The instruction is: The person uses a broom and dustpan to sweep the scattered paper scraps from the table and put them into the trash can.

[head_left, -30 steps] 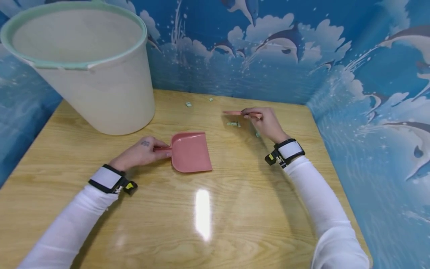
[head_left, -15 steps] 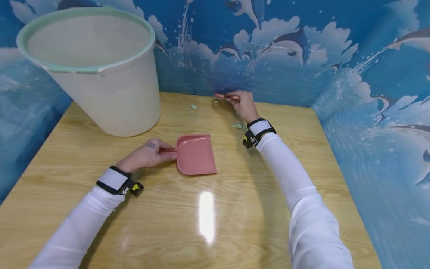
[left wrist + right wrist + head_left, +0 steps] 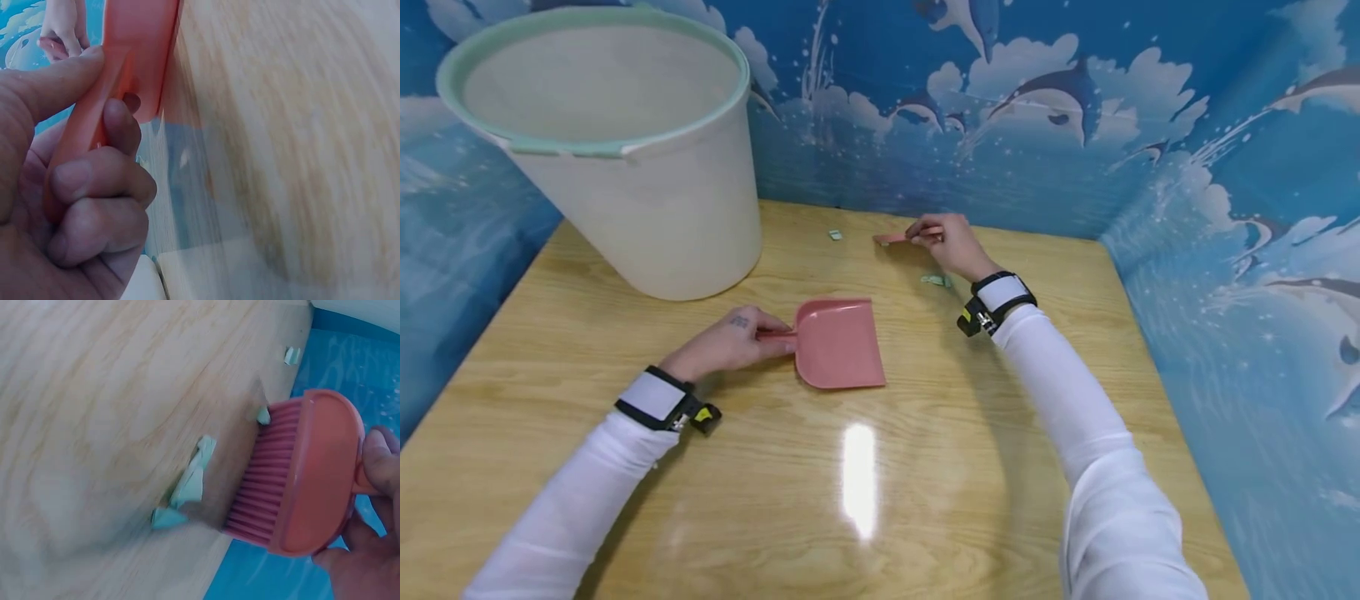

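My left hand [image 3: 730,337] grips the handle of a pink dustpan [image 3: 841,346], which lies on the table with its wide edge facing right. In the left wrist view the fingers [image 3: 100,172] curl round that handle. Near the back wall my right hand [image 3: 951,244] holds a small pink brush [image 3: 312,475] by its handle. The brush's bristles touch a scrap of green paper [image 3: 263,415] at one end. Several more folded scraps [image 3: 190,478] lie together just in front of the bristles. Farther left sits one lone paper scrap [image 3: 835,235].
A large white bucket [image 3: 647,217] with a green rim stands at the back left of the wooden table [image 3: 760,500]. Walls with a dolphin print [image 3: 1052,100] close off the back and the right side.
My right hand with the brush has moved left and back to the wall, then slightly toward me. Scraps near it now lie closer together. The left hand keeps its hold on the dustpan.
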### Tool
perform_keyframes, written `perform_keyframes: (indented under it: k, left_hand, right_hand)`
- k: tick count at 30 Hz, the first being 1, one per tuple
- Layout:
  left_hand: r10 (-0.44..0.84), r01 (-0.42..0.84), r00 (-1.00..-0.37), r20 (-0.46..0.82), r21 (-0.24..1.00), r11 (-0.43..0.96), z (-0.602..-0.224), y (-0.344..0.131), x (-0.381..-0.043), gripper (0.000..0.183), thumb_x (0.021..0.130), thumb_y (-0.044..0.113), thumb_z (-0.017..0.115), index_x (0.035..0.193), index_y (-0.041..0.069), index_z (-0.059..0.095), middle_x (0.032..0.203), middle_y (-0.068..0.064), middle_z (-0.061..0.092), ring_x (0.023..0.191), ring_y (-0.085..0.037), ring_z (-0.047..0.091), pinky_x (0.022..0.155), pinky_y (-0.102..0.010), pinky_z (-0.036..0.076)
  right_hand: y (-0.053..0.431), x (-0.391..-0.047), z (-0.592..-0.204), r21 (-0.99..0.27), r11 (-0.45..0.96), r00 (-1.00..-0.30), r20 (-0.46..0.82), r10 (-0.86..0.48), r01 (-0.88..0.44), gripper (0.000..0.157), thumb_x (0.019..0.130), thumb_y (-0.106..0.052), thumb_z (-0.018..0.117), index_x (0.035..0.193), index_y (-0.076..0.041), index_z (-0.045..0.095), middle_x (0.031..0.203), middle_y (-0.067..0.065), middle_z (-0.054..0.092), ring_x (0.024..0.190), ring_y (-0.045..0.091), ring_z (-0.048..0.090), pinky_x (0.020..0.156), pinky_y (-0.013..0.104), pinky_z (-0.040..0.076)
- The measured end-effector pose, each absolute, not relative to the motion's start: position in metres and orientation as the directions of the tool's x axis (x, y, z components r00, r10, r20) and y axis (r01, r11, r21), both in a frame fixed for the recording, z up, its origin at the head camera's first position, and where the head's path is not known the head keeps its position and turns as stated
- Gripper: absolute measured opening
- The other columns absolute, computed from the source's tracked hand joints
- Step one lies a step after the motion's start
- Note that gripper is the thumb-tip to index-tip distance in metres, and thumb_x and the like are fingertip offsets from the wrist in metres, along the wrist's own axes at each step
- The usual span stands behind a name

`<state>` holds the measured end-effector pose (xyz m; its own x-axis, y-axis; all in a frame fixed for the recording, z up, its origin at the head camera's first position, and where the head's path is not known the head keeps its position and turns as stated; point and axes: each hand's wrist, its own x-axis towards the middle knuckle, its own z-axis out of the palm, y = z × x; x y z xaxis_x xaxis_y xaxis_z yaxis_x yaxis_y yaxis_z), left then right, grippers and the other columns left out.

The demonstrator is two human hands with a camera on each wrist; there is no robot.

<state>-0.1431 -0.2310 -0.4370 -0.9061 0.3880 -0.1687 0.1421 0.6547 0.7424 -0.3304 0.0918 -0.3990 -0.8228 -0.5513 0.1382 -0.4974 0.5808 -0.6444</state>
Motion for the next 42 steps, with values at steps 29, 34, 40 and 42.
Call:
perform_keyframes:
  k: [29,34,40,42]
  left_hand:
    - [0.353,0.098,-0.911,-0.215,0.716,0.691,-0.431,-0.238,-0.142,0.034,0.094,0.033,0.065,0.118,0.009,0.069,0.112,-0.008,0.07,0.073,-0.017,0.059,0.058,-0.03,0.046]
    - [0.366,0.127,-0.912,-0.187,0.718,0.684,-0.432,-0.235,-0.143,0.032,0.093,0.03,0.066,0.116,0.007,0.07,0.108,-0.008,0.071,0.074,-0.017,0.059,0.059,-0.031,0.046]
    - [0.375,0.147,-0.91,-0.173,0.713,0.686,-0.434,-0.233,-0.144,0.035,0.093,0.03,0.066,0.118,0.006,0.069,0.112,-0.01,0.07,0.088,-0.018,0.061,0.072,-0.036,0.051]
    - [0.376,0.146,-0.91,-0.175,0.713,0.686,-0.434,-0.233,-0.144,0.035,0.093,0.031,0.066,0.118,0.006,0.069,0.113,-0.01,0.07,0.092,-0.019,0.06,0.075,-0.038,0.052]
  right_hand:
    - [0.075,-0.326,-0.391,-0.82,0.38,-0.861,0.242,-0.448,-0.428,0.016,0.093,-0.014,0.066,0.105,-0.006,0.073,0.101,0.014,0.069,0.083,0.021,0.058,0.073,0.028,0.045]
    - [0.033,-0.33,-0.398,-0.764,0.392,-0.834,0.336,-0.437,-0.513,0.014,0.093,-0.009,0.065,0.103,-0.007,0.075,0.098,0.01,0.072,0.086,0.015,0.062,0.075,0.027,0.049]
    - [-0.002,-0.328,-0.405,-0.764,0.36,-0.792,0.306,-0.529,-0.536,0.018,0.091,0.004,0.063,0.101,-0.004,0.075,0.111,0.009,0.07,0.104,0.012,0.061,0.088,0.028,0.052]
    - [-0.008,-0.327,-0.407,-0.759,0.387,-0.792,0.266,-0.55,-0.524,0.019,0.091,0.004,0.063,0.1,-0.006,0.076,0.111,0.007,0.07,0.106,0.011,0.06,0.088,0.028,0.052]
